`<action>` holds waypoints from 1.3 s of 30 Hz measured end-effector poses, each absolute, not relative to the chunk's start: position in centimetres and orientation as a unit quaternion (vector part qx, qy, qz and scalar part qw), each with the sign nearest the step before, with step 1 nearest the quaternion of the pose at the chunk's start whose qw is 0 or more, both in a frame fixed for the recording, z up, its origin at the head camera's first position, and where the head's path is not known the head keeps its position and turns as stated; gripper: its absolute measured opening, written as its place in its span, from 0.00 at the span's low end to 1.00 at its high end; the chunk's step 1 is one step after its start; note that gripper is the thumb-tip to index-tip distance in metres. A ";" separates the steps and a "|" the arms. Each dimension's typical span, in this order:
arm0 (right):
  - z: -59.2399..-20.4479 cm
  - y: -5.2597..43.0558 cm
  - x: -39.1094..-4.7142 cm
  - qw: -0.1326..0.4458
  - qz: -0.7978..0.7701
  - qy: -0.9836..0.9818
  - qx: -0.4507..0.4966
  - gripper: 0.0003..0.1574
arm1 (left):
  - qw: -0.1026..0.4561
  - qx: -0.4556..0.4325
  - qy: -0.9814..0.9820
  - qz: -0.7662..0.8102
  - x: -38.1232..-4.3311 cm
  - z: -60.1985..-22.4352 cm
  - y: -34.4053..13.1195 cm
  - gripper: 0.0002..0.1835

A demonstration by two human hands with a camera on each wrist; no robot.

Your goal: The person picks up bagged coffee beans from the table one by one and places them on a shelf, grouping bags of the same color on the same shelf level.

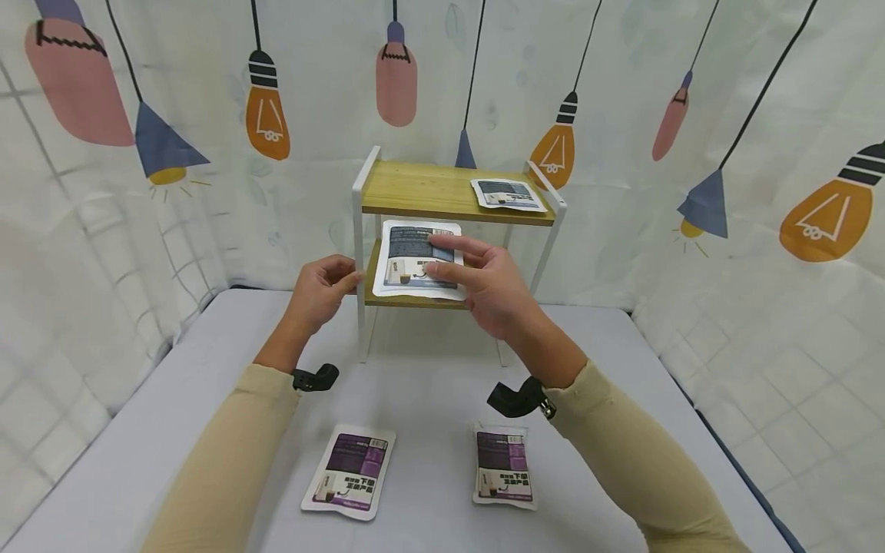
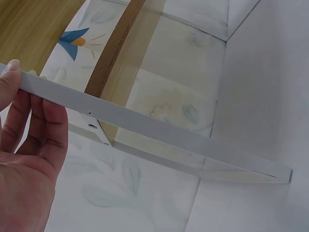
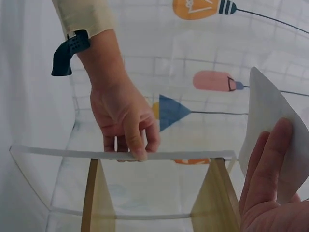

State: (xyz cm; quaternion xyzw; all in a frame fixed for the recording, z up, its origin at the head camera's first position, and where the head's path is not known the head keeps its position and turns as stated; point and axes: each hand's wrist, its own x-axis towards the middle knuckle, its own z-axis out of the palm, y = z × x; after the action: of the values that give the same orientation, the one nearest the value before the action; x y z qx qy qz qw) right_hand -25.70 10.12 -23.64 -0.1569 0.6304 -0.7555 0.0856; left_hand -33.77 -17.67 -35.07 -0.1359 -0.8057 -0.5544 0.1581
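Observation:
A small two-tier shelf [image 1: 422,188] with yellow wooden boards and white side frames stands on the table. My left hand [image 1: 319,293] grips its left upright [image 2: 145,124], thumb on one side and fingers curled around the other. In my right hand [image 1: 499,292] is a flat white pouch [image 1: 408,250] with a blue-grey printed label, pinched along its right side. The pouch is in front of the lower board [image 1: 415,302] and hides much of it in the head view. Its plain pale back [image 3: 270,106] shows in the right wrist view.
Another blue-labelled pouch [image 1: 508,195] lies on the top board's right end. Two groups of purple-labelled pouches, left [image 1: 351,470] and right [image 1: 504,468], lie on the white tabletop [image 1: 429,399] nearer me. Lamp-printed cloth [image 1: 325,100] hangs behind and at the sides.

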 end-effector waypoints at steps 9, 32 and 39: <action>-22.3 9.8 -27.1 0.080 -0.753 0.639 -0.135 0.25 | 0.148 -0.132 -0.810 -0.552 -33.8 -35.0 -17.7 0.19; -21.4 8.9 -29.9 0.072 -0.774 0.616 -0.127 0.22 | 0.141 -0.137 -0.816 -0.543 -34.0 -35.1 -17.9 0.19; -21.2 8.9 -30.4 0.067 -0.772 0.619 -0.127 0.22 | 0.140 -0.137 -0.814 -0.546 -34.0 -35.1 -17.9 0.20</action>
State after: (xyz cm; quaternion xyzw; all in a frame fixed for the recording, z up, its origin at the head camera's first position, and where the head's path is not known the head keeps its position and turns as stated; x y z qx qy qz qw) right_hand -30.39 8.94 -21.23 -0.1266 0.6194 -0.7719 0.0673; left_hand -34.03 -17.91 -35.15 -0.1371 -0.8144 -0.5463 0.1398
